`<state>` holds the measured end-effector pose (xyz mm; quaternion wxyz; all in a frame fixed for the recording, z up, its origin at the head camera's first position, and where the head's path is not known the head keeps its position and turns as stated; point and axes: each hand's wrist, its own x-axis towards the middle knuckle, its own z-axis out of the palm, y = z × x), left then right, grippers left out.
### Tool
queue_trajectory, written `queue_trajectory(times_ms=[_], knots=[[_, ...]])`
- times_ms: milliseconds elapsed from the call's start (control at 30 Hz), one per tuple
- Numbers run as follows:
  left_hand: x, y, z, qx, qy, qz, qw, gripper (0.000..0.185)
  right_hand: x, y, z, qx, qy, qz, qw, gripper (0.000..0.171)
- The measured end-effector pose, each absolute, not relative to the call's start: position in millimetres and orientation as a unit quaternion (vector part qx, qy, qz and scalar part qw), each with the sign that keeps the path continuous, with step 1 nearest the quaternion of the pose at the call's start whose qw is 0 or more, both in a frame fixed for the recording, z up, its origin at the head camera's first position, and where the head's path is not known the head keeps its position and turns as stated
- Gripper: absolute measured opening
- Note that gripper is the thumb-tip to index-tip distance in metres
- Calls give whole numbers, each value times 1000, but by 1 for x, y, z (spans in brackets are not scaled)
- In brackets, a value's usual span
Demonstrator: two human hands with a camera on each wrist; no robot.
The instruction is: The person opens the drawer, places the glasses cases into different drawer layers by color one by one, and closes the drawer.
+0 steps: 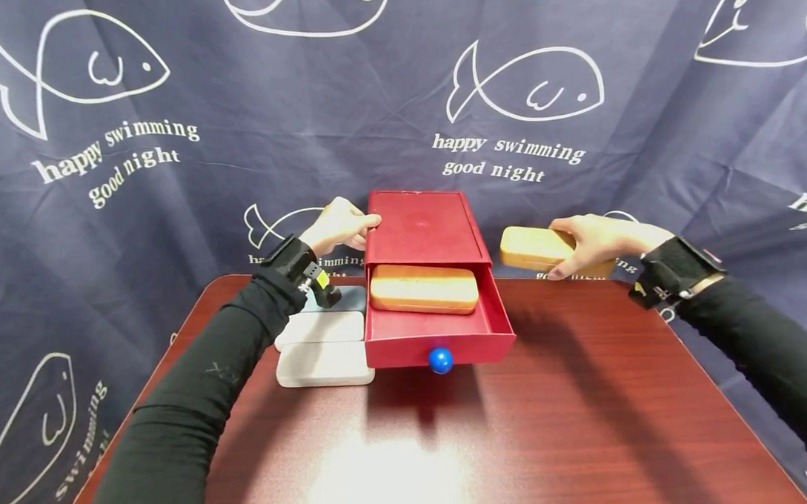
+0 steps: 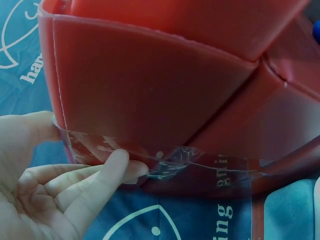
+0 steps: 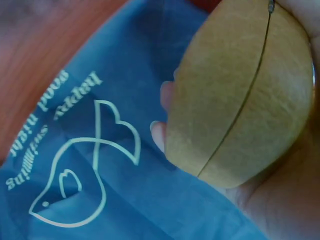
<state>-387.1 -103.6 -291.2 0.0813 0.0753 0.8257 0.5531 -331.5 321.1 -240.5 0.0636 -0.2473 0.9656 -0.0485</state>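
A red drawer box (image 1: 419, 228) stands at the back of the table with its drawer (image 1: 397, 354) pulled out toward me. Inside the drawer lies a yellow glasses case (image 1: 423, 290), crosswise near the cabinet opening. My left hand (image 1: 336, 226) holds the box by its left side near the back; the left wrist view shows fingertips (image 2: 117, 162) against the red wall and another finger at the back edge. To the right of the box, raised above the table's back edge, my right hand (image 1: 593, 242) grips a second yellow glasses case (image 1: 529, 247). Its seam faces the right wrist view.
Left of the box lie two white glasses cases (image 1: 324, 364) and a light blue case (image 1: 346, 298), lined up side by side. A blue knob (image 1: 441, 360) sticks out from the drawer front. Behind the table (image 1: 550, 425) hangs a dark blue fish-print curtain (image 1: 399, 119).
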Motion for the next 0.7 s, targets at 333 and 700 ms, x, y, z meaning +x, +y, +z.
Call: queue_trajectory(times_ms=[333, 700], knots=[[-382, -103, -289, 81, 823, 557, 83, 29, -321, 321, -207, -225, 972, -64, 21, 65], [-384, -103, -289, 75, 824, 556, 81, 29, -303, 303, -170, -257, 964, -66, -16, 63]])
